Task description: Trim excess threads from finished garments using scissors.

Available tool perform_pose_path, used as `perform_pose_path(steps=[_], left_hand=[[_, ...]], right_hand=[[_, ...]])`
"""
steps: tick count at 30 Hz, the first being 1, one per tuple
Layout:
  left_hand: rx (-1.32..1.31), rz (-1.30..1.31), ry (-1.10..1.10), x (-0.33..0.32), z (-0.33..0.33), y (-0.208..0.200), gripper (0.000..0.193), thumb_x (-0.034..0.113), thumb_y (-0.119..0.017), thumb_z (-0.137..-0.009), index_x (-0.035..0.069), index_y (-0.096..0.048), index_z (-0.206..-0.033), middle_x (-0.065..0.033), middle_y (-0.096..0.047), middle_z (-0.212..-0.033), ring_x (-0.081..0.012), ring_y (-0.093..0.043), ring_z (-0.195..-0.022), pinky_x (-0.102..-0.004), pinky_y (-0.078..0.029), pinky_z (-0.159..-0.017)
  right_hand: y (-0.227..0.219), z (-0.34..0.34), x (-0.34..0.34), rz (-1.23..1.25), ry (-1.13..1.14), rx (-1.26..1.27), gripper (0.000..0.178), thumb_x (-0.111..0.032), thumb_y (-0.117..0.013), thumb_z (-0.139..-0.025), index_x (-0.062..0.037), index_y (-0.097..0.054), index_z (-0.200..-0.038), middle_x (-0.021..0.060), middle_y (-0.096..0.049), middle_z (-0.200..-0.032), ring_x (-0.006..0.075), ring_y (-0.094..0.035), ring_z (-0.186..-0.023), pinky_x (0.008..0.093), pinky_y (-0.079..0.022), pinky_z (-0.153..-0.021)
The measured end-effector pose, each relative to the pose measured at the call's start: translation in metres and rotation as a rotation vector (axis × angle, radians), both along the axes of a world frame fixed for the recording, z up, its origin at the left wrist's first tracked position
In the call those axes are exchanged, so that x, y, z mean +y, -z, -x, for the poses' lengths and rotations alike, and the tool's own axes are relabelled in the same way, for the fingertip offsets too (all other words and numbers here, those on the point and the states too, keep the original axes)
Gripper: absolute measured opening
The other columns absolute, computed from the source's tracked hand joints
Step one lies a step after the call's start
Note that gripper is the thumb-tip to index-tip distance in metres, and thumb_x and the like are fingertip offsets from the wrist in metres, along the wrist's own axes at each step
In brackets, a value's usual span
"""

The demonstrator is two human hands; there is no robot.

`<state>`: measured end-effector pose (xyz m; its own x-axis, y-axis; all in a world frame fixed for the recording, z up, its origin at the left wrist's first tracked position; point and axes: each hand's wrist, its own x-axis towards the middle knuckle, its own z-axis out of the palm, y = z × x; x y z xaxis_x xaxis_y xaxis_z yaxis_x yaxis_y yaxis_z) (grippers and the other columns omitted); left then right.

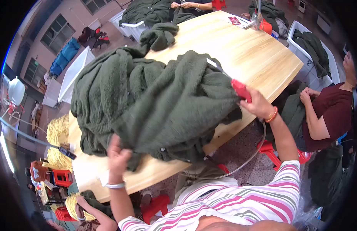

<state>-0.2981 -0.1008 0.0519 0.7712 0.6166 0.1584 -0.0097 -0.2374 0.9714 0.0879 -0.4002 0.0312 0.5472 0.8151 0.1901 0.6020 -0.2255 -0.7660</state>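
Note:
A dark green knit garment (178, 111) is stretched across the near side of a wooden table, on top of a heap of matching dark green knitwear (101, 84). My left hand (118, 156), a little blurred, has its fingers closed on the garment's near left edge. At the garment's right side, my right hand (257, 103) grips a red-handled tool (240, 90). A thin pale end sticks out of the tool and lies over the cloth; its exact kind is unclear. Some of the right fingers are hidden by the handle and fabric.
The heap covers the left part of the table (259, 54). A clear hose (247, 163) curves below my right wrist. White bins (298, 29) with green knitwear stand around. One person (326, 111) sits at right; others work at the far side and lower left. Red stools (157, 206) stand below.

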Motion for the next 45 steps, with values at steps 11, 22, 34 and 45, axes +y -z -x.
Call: perform_pose_path(steps=[11,22,34,45], left_hand=[[0.038,0.603,0.070,-0.041,-0.007,0.068,0.041,0.021,-0.055,-0.092,0.000,-0.048,-0.126,-0.0101,-0.059,-0.119,-0.0197,-0.059,-0.105,-0.0333,-0.050,-0.089],[0.040,0.538,0.384,-0.134,-0.056,0.103,0.034,0.019,-0.066,-0.087,0.005,-0.058,-0.118,0.0022,-0.063,-0.094,-0.0037,-0.053,-0.071,-0.0190,-0.040,-0.056],[-0.316,1.205,0.287,-0.100,-0.071,0.096,0.029,0.026,-0.049,-0.096,0.005,-0.057,-0.113,-0.0105,-0.063,-0.111,-0.0223,-0.061,-0.103,-0.0400,-0.051,-0.088],[-0.475,0.743,-0.042,-0.110,-0.080,0.122,0.013,0.001,-0.063,-0.086,0.000,-0.064,-0.100,-0.0054,-0.068,-0.092,-0.0092,-0.063,-0.077,-0.0220,-0.052,-0.070]], right_hand=[[0.017,0.054,-0.036,-0.053,0.130,-0.107,0.033,-0.005,-0.059,-0.085,0.0025,-0.052,-0.116,0.0081,-0.062,-0.090,0.0133,-0.061,-0.076,0.0273,-0.050,-0.069],[-0.029,0.125,-0.021,0.007,-0.120,-0.149,0.044,-0.001,-0.060,-0.080,0.0018,-0.050,-0.123,0.0165,-0.059,-0.101,0.0293,-0.060,-0.094,0.0328,-0.046,-0.084],[-0.024,0.146,-0.027,0.117,-0.180,-0.170,0.049,-0.006,-0.062,-0.081,-0.0067,-0.047,-0.127,0.0173,-0.055,-0.105,0.0374,-0.057,-0.094,0.0401,-0.049,-0.079],[-0.031,0.186,-0.042,0.410,-0.256,-0.288,0.044,-0.023,-0.059,-0.086,-0.0082,-0.048,-0.126,0.0177,-0.066,-0.079,0.0382,-0.063,-0.071,0.0466,-0.050,-0.063]])
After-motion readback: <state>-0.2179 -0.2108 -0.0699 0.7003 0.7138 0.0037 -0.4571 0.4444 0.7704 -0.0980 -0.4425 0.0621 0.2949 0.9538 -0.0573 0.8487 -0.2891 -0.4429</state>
